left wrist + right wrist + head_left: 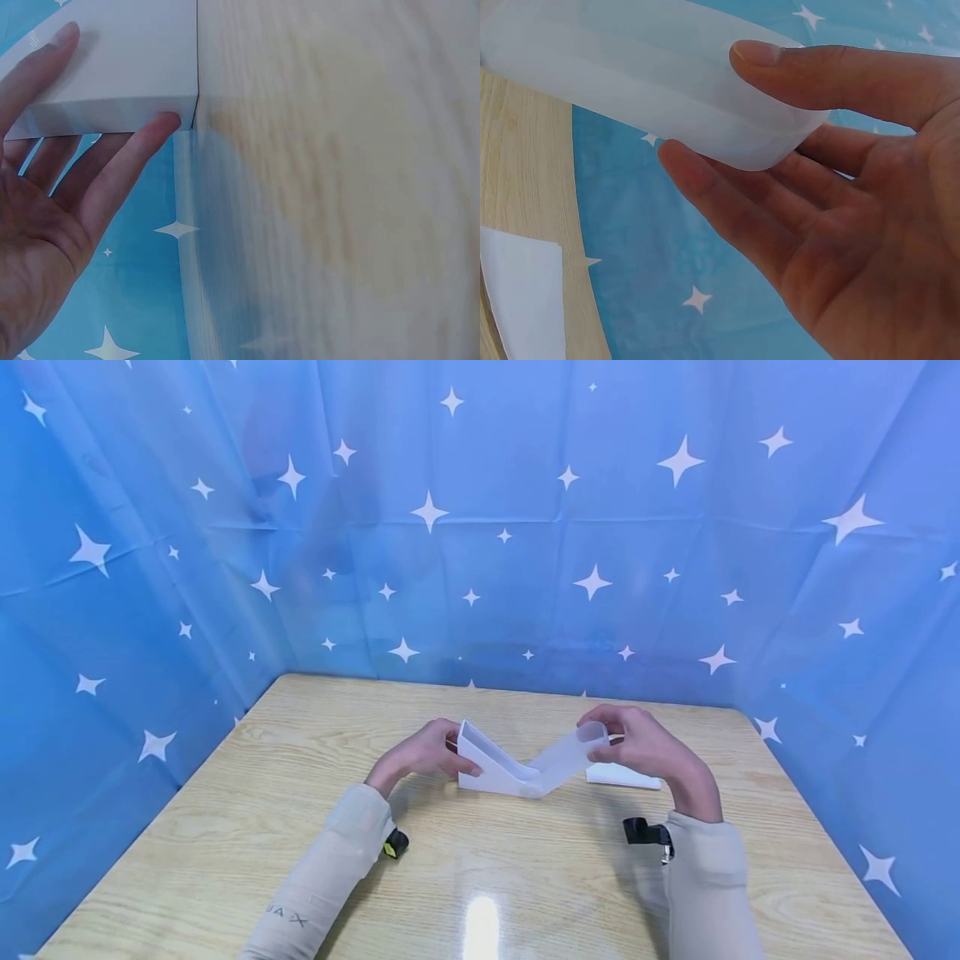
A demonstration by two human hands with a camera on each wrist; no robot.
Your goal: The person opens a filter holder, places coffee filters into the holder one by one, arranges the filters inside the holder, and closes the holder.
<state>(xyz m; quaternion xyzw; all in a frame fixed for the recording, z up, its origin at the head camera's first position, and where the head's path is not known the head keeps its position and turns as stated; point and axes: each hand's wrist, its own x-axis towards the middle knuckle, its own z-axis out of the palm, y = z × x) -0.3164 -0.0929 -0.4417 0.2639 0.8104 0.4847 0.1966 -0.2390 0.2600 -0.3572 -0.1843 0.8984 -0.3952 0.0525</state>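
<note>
A long white box (491,768) with a hinged translucent lid (562,762) stands opened into a wide V over the wooden table. My left hand (423,752) holds the box by its far left end. In the left wrist view, the thumb of that hand (45,217) lies on one face of the box (139,56) and the fingers lie against the adjoining edge. The lid's free end is in my right hand (645,747). In the right wrist view the thumb of this hand (877,202) presses the lid (652,90) from above, fingers curving underneath.
A flat white folded piece (624,777), like paper or tissue, lies on the table (315,735) behind the lid and right hand. It shows at lower left in the right wrist view too. A blue curtain (510,468) with white stars hangs beyond the table edges.
</note>
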